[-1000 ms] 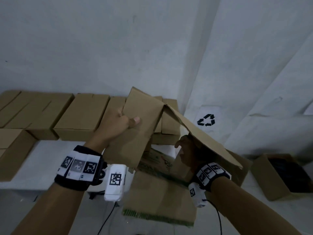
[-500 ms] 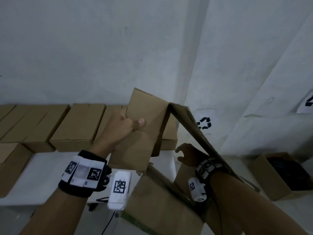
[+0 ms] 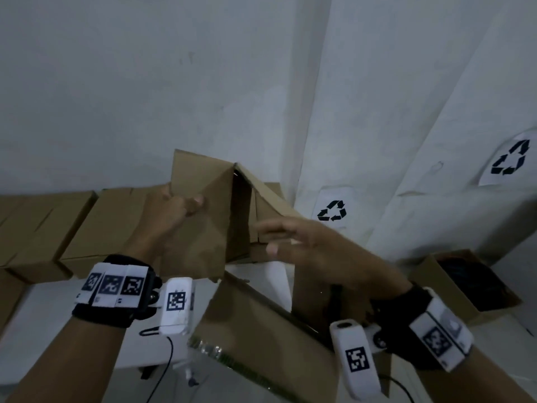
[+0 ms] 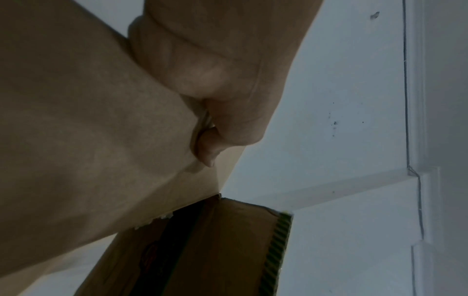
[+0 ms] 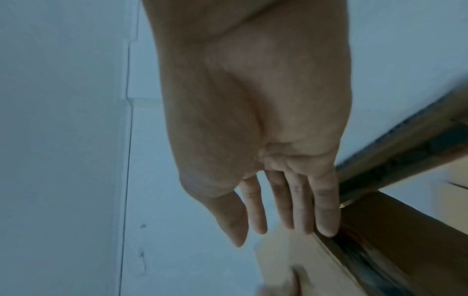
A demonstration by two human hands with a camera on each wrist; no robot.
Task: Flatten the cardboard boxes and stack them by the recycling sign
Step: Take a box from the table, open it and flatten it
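**Holding a half-collapsed box up at the wall corner**

Surroundings: white wall behind everything. Row of closed cardboard boxes on a white table, running left from the corner. Open box with dark contents low on the right. Two recycling signs on the wall: one just right of the held box, another further right and higher.

Task box: in the air between both arms, in front of the box row, panels folded into a tent shape, lower flap with green printed edge hanging toward the camera.

Arms: both forearms reach forward and up, with marker bands on the wrists. The right one crosses in front of the box's right panel.

Left hand: fingers curled behind the left panel, thumb on the front face, a firm grip.

Right hand: blurred, fingers straight and slightly spread, holding nothing. Little fingertip lies at a cardboard edge in the wrist view; can't tell if it actually touches.
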